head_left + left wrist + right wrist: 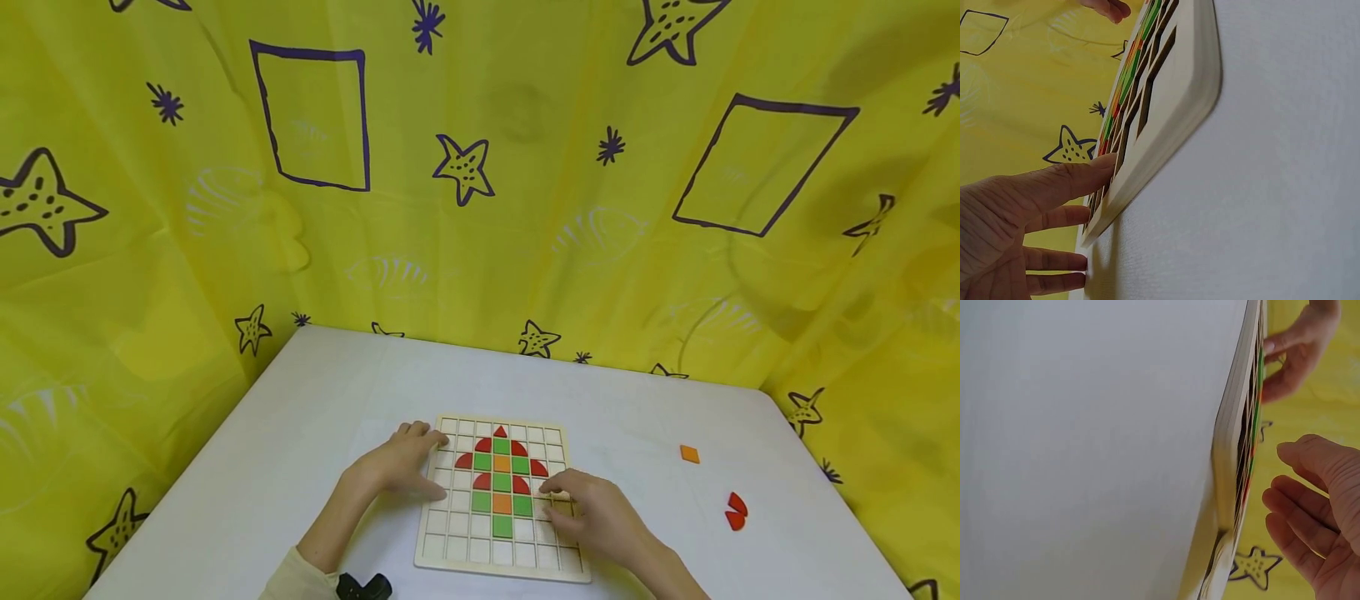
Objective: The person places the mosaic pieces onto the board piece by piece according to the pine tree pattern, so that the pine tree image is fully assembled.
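A pale wooden grid board [502,569] lies on the white table, its columns filled in the middle by green squares [501,482], orange squares [502,502], red quarter-circles [464,460] and a red triangle [500,432] at the top. My left hand [397,462] rests at the board's left edge, fingers extended; in the left wrist view its thumb [1079,178] lies over the rim. Above the board's right side hovers my right hand [596,508], fingers loosely bent, with nothing visible between them. The right wrist view shows that hand [1329,506] apart from the board.
To the right on the table [637,417] lie an orange piece [689,454] and red rounded pieces [737,522]. A yellow curtain [517,233] with starfish drawings surrounds the table's back and sides. A black object [363,587] sits beside the left sleeve.
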A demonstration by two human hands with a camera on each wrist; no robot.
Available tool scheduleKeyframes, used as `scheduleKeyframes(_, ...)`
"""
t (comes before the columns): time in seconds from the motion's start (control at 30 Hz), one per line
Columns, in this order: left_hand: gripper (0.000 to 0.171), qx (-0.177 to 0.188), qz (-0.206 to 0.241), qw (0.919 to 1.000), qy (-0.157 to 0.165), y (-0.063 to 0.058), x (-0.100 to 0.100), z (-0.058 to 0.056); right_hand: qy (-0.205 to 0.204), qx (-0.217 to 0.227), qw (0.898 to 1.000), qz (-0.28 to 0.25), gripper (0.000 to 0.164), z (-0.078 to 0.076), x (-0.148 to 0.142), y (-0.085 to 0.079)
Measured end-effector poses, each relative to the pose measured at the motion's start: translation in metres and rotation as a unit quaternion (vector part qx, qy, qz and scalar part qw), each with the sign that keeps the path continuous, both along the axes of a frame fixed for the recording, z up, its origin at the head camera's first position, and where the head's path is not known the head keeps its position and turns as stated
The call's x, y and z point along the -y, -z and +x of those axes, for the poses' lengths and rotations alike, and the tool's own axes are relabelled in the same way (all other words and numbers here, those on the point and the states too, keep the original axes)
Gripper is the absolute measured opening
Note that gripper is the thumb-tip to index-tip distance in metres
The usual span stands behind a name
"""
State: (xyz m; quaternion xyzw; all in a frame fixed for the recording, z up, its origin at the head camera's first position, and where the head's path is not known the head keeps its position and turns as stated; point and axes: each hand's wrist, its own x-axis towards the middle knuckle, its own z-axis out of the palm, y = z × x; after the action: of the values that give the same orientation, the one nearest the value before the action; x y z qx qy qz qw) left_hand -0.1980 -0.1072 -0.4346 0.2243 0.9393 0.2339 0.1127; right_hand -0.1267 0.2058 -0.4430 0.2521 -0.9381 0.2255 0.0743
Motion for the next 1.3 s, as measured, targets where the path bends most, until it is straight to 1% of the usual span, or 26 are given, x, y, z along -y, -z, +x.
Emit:
scheduleKeyframes(0.1, 0.07, 0.0, 0.0, 1.0, 0.0, -0.001, 0.0, 0.0, 0.039, 0.003, 0.999, -0.003, 0.018, -0.004, -0.012, 0.002)
scheduleKeyframes(0.23, 0.071, 0.001, 0.0, 1.0, -0.001, -0.001, 0.0, 0.0, 0.078, 0.004, 0.997, -0.015, 0.019, -0.011, -0.03, 0.003)
scheduleKeyframes(0.37, 0.071, 0.002, -0.001, 1.0, -0.004, -0.001, 0.0, 0.001, 0.105, 0.001, 0.994, -0.026, 0.019, -0.017, -0.048, 0.001)
scheduleKeyframes(0.53, 0.07, 0.001, -0.001, 1.0, -0.003, -0.001, 0.0, 0.0, 0.133, 0.0, 0.991, -0.022, 0.017, -0.023, -0.072, 0.002)
scheduleKeyframes(0.73, 0.069, -0.001, 0.001, 1.0, 0.002, 0.0, 0.001, 0.0, 0.158, 0.0, 0.987, -0.014, 0.018, -0.027, -0.1, 0.0)
scheduleKeyframes(0.9, 0.069, 0.0, 0.001, 1.0, 0.001, 0.0, 0.001, 0.0, 0.161, -0.011, 0.986, -0.028, 0.024, -0.03, -0.122, -0.002)
scheduleKeyframes(0.97, 0.07, 0.001, 0.001, 1.0, 0.001, 0.0, 0.001, 0.0, 0.165, -0.006, 0.986, -0.032, 0.028, -0.032, -0.13, -0.002)
scheduleKeyframes(1.1, 0.07, 0.0, 0.001, 1.0, 0.001, 0.001, 0.001, 0.001, 0.186, 0.015, 0.982, -0.024, 0.036, -0.034, -0.145, 0.001)
scheduleKeyframes(1.3, 0.069, -0.005, 0.002, 1.0, 0.004, 0.001, 0.001, 0.0, 0.213, 0.034, 0.976, -0.01, 0.042, -0.04, -0.164, 0.003)
